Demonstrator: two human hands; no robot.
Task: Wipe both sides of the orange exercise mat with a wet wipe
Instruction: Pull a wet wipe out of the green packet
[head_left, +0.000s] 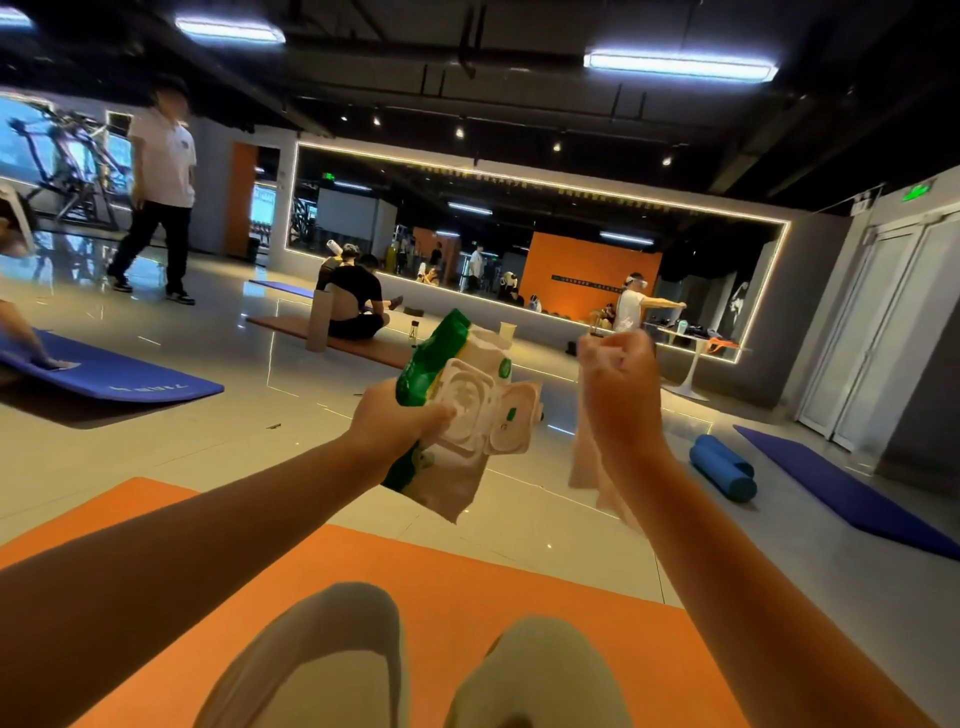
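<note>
The orange exercise mat (467, 582) lies flat on the tiled floor under me, with my knees in pale trousers over its near end. My left hand (400, 421) grips a green and white wet wipe pack (457, 405), held up with its white flip lid open. To its right my right hand (618, 384) is raised in a fist and pinches a wet wipe (584, 462), which hangs down below the hand, clear of the pack.
A blue mat (119, 379) lies at the left and another blue mat (852, 493) at the right, with a rolled blue mat (722, 467) beside it. A person sits on a brown mat (358, 348) ahead. Another person walks at the far left. A mirror wall stands behind.
</note>
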